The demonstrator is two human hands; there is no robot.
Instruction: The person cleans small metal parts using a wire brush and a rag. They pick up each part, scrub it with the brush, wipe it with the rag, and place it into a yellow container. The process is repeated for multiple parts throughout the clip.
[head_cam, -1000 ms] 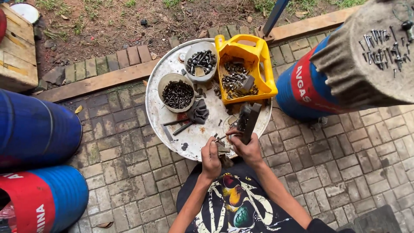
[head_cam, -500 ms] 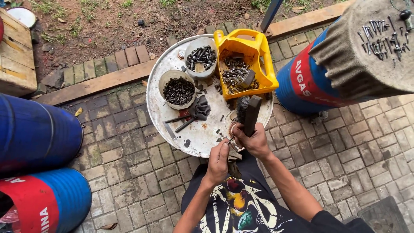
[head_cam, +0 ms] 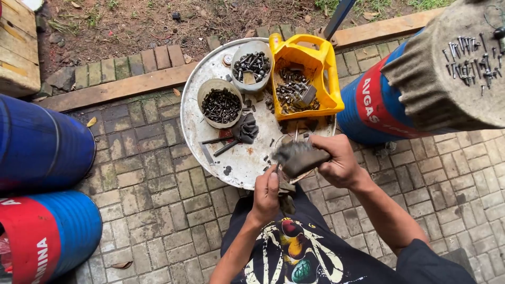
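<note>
Two bowls, one yellow tub, one round tray.
Right hand clenches dark grimy part; left hand pinches its near-left end (small piece, unclear).

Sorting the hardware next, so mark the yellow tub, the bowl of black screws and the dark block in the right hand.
yellow tub (head_cam: pixel 331 79), head view, on its right wall.
bowl of black screws (head_cam: pixel 206 88), head view, on its pale rim.
dark block (head_cam: pixel 300 156), head view, on its top face.

round metal tray, bowls of bolts, yellow tub
</note>
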